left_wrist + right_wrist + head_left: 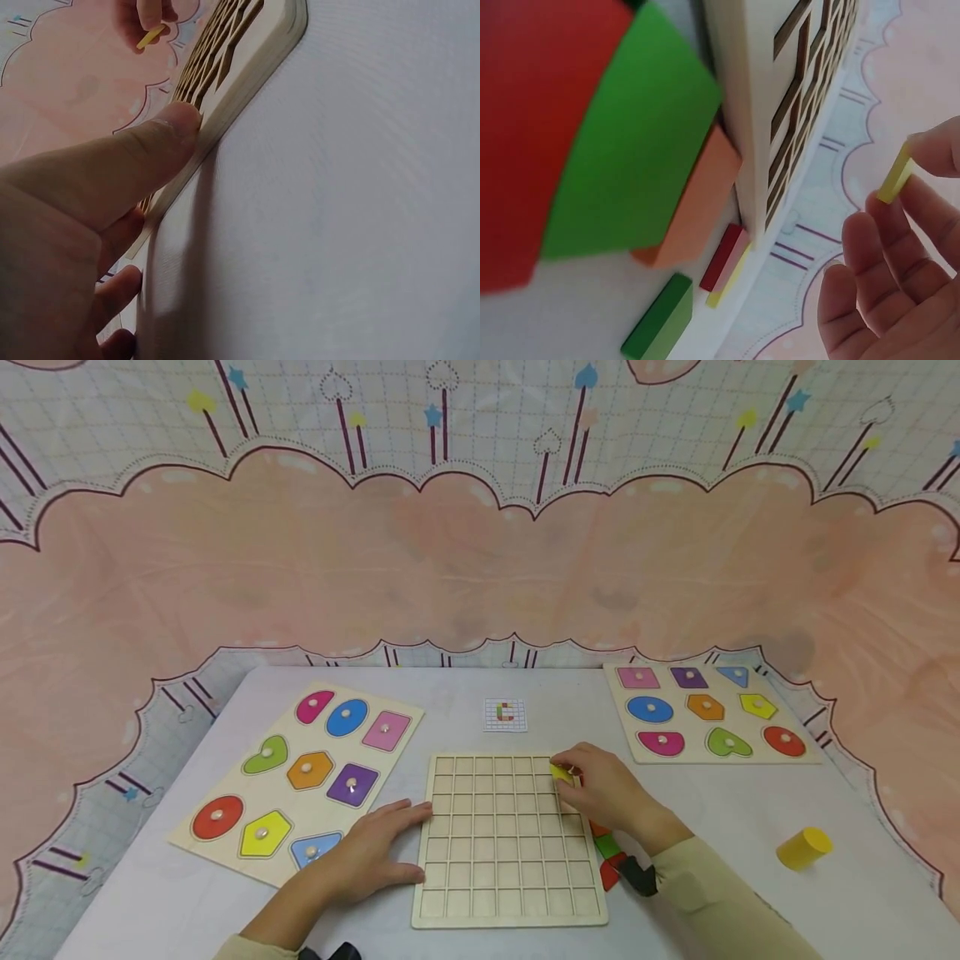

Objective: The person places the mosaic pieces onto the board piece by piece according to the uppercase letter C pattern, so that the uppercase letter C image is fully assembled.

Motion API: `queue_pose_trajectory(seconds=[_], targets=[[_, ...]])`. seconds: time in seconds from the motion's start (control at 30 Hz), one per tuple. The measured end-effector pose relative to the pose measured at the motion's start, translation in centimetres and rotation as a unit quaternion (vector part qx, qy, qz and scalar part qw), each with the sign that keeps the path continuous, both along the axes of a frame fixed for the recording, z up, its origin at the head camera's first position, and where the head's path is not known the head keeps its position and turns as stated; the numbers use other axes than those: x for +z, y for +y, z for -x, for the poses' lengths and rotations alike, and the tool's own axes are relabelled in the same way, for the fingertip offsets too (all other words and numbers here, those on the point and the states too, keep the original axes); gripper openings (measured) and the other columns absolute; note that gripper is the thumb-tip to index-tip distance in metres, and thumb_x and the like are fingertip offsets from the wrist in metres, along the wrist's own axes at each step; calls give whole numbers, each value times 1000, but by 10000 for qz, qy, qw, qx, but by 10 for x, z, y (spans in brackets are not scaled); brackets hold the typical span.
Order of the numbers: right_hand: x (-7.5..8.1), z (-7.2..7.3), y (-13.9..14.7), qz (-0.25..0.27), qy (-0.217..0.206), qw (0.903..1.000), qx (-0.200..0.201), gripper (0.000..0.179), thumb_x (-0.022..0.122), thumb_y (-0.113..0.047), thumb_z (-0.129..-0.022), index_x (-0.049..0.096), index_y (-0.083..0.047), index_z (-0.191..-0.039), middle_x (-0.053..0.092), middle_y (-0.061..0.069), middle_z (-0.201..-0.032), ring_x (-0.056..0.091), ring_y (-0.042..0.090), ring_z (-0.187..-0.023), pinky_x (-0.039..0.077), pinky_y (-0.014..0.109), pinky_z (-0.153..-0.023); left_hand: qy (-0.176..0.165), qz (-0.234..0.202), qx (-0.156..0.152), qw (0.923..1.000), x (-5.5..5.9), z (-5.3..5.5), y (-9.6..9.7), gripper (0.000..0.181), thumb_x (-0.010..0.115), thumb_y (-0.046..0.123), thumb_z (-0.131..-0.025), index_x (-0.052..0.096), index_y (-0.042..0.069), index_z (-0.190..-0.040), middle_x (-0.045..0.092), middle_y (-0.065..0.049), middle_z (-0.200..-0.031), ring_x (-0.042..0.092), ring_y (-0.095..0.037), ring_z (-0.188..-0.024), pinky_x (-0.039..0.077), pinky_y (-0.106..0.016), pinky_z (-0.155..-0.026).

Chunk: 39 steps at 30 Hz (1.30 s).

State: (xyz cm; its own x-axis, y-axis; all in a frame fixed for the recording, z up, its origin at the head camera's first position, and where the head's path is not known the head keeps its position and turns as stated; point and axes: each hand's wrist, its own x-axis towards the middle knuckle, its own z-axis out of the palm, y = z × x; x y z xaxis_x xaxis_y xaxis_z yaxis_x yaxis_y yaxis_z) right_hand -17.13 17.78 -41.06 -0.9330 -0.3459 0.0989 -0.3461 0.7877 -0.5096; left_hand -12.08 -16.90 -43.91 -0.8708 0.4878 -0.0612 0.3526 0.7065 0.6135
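Yellow and thin, one tile (560, 774) is pinched between the thumb and fingertip of the right hand (603, 785), at the far right corner of the grid board (510, 906). That board, of pale wood, has seven rows of seven cells. The left hand (369, 852) grasps nothing; its fingers are extended and touch the board's left edge. Two shape boards flank it, the left one (341, 748) and the far right one (693, 732), each carrying nine knobbed pieces. One small printed card (506, 715) lies beyond the grid board, and one yellow cylinder (804, 848) stands on the right.

From the head, only bits of the loose tiles show past the right arm; the right wrist view reveals at least six beside the board: a red tile (540, 112), a green tile (630, 150), an orange tile (697, 206), a dark red tile (725, 259), a yellow sliver (714, 300) and a dark green tile (660, 319). The left wrist view shows the left thumb against the board's rim. The pinched tile looks flat-sided, its edge slim.
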Motion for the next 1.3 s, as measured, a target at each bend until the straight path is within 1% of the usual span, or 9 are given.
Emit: queue_pose_trajectory(seconds=[0.17,0.33,0.57,0.8,1.1,1.3], targets=[[1,2,-6,60,-84,9999,-63,30,70,-17,-89,71,-3,-116,65,2,-106,59,19,-95,54,37,-86,-68,16,50,10000,1,0,1,74,85,32,-78,55,10,-143,51,-2,-149,35,-36,-143,27,-64,-112],[1,3,-10,94,-147,9998,-75,30,71,-17,-89,72,-4,-115,65,1,-103,58,19,-93,53,37,-85,-62,27,48,10000,0,0,0,75,85,32,-78,55,10,-143,51,-3,-149,35,-36,-142,27,-64,-111],[0,5,-13,-17,-263,9995,-152,30,71,-18,-88,71,-6,-115,64,-1,-100,58,18,-92,53,36,-85,-30,36,1,10000,-1,1,0,75,85,31,-79,55,9,-143,51,-4,-149,35,-37,-142,26,-64,-112],[2,7,-18,-186,-279,9994,-131,27,72,-19,-89,72,-6,-112,66,1,-104,58,18,-92,53,37,-87,-74,59,22,10000,0,1,1,75,85,31,-79,54,10,-144,50,-4,-149,34,-37,-143,27,-64,-111],[0,11,-21,-290,-356,9988,-143,26,72,-19,-88,73,-6,-111,66,0,-99,59,18,-89,53,37,-85,-41,25,-29,10000,1,1,1,75,84,30,-79,54,8,-144,50,-4,-149,34,-37,-143,25,-64,-112],[-2,13,-23,-440,-349,9984,-100,25,72,-19,-88,74,-5,-109,68,3,-102,60,19,-89,54,38,-86,-43,22,-16,10000,-1,1,0,75,84,30,-79,54,9,-144,50,-4,-149,34,-36,-143,25,-64,-112]])
